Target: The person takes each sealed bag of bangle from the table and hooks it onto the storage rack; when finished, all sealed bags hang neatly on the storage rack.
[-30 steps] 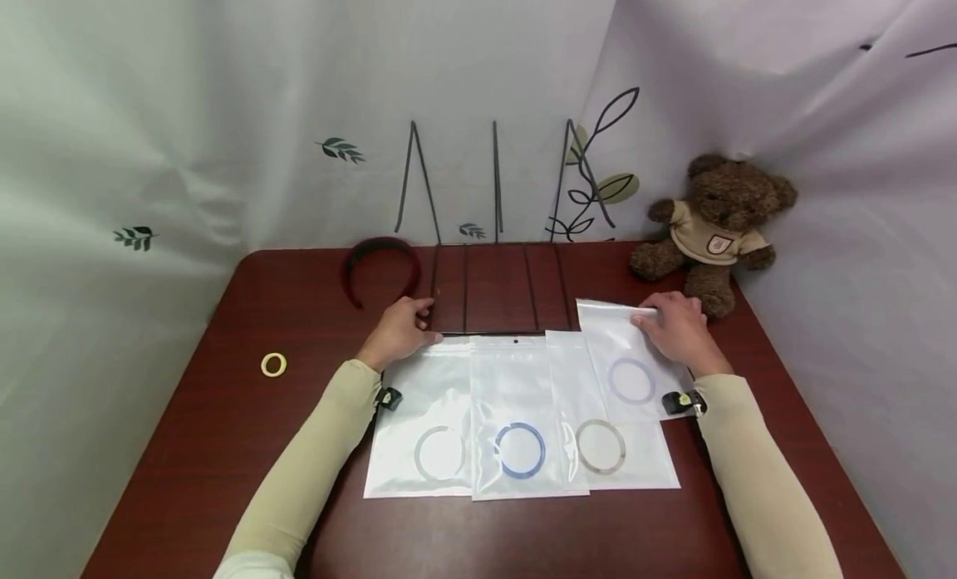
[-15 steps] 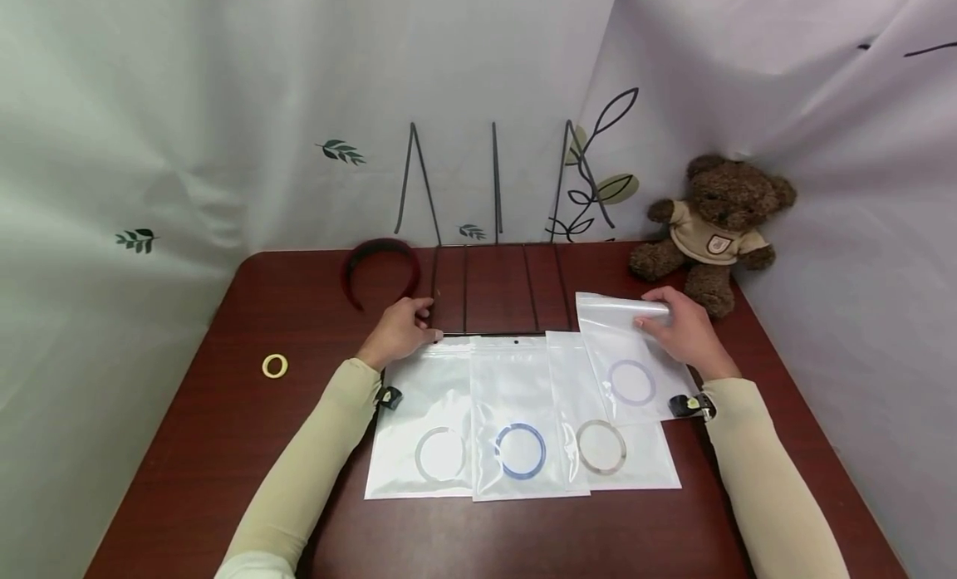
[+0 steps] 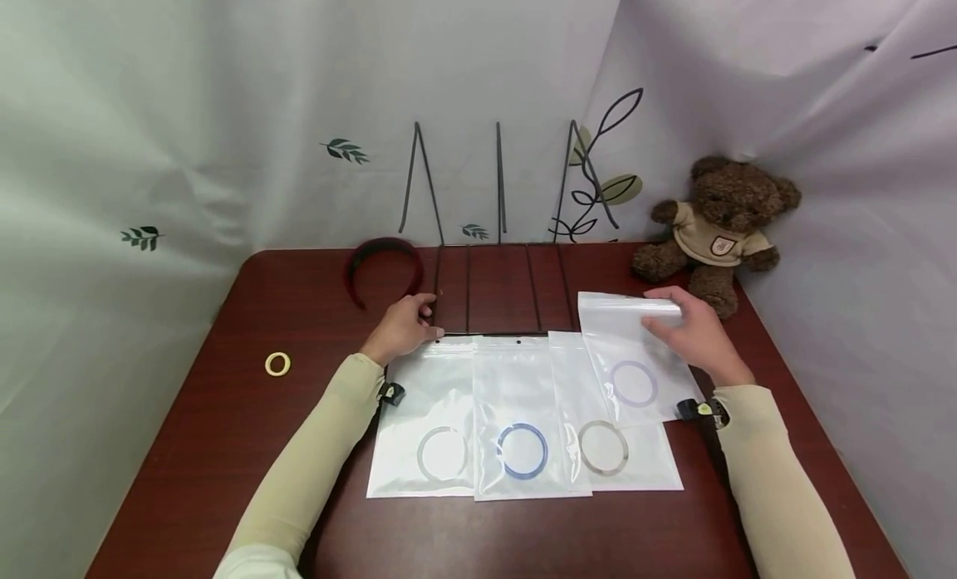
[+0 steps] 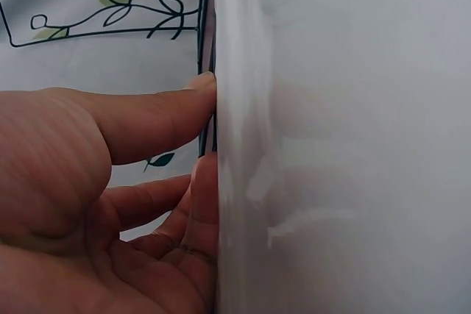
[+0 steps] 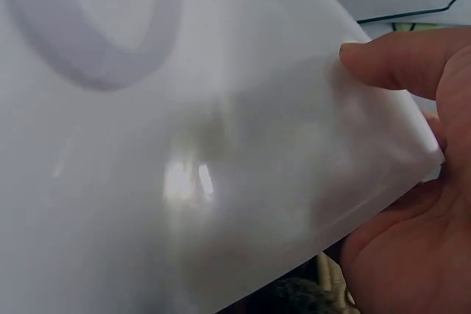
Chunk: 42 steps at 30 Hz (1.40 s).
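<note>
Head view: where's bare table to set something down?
Bare: the table from the yellow ring to the left sleeve, and the strip nearer than the white bags. Crowded: the middle, where bags overlap near the wire rack, and right rear, under the bear.

Curtained nook: leaf-print cloth [image 3: 486,56] around reddish-brown table [image 3: 202,446].

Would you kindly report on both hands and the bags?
Right hand pinching lilac-ringed bag, overlapping brown-ringed bag. Left hand at wire rack corner, grip unclear. Teddy bear close beyond right hand.
</note>
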Tool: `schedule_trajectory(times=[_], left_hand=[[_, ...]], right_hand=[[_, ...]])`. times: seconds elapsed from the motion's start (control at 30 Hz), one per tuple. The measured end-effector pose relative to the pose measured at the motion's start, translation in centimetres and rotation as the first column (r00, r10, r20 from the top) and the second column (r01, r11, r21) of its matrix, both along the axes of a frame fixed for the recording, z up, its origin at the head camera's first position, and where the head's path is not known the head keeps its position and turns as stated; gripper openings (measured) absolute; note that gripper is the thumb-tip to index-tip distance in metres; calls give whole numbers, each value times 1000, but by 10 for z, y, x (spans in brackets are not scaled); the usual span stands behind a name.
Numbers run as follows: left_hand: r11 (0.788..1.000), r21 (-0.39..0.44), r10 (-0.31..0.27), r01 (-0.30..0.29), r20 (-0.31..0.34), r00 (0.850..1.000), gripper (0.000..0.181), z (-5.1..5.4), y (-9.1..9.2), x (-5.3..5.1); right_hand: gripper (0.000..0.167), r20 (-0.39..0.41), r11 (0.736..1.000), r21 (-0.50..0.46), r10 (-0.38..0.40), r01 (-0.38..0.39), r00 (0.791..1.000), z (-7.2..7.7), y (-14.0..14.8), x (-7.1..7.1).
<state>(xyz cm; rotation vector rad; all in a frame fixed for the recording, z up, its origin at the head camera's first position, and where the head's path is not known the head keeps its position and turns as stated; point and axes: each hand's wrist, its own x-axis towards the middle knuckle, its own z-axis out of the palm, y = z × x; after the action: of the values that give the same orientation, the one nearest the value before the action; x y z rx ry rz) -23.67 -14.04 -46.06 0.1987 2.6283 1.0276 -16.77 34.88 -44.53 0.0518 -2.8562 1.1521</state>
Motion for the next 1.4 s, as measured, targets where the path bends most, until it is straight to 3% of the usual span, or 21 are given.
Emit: schedule_trajectory(times=[0.27,0.47,0.57,0.7,0.9,1.03,1.17,1.4], left_hand=[[1000,7,4,-4,3,1000,72,0,-1,-2],[1000,25,6,-7,7,1000,72,-1,-1,-1],[999,52,16,-17,22,1000,72,-1,-2,-1],[996,86,26,-29,37,999,72,-2,-3,-1],[991,129,23,-30,53,998,73,-5,-7,-3],[986,163,26,-37,65,998,73,-8,-10,-4],[984,172,33,-45,74,997,73,-9,-12,-4],[977,209,29,-46,83,996,74,-7,-13,-4]], right_hand=[[42,-85,1000,-25,-11,9,996,31,-7,19],[35,-211,997,-50,42,-54,976,51,-15,31],[39,-331,994,-53,77,-100,940,59,-19,35],[44,-484,986,-66,105,-156,869,72,-25,41],[37,-600,979,-114,69,-171,797,104,-46,55],[37,-643,975,-140,43,-173,765,123,-57,61],[35,-671,965,-174,31,-197,741,131,-62,59],[32,-693,963,-207,-19,-174,721,137,-70,48]])
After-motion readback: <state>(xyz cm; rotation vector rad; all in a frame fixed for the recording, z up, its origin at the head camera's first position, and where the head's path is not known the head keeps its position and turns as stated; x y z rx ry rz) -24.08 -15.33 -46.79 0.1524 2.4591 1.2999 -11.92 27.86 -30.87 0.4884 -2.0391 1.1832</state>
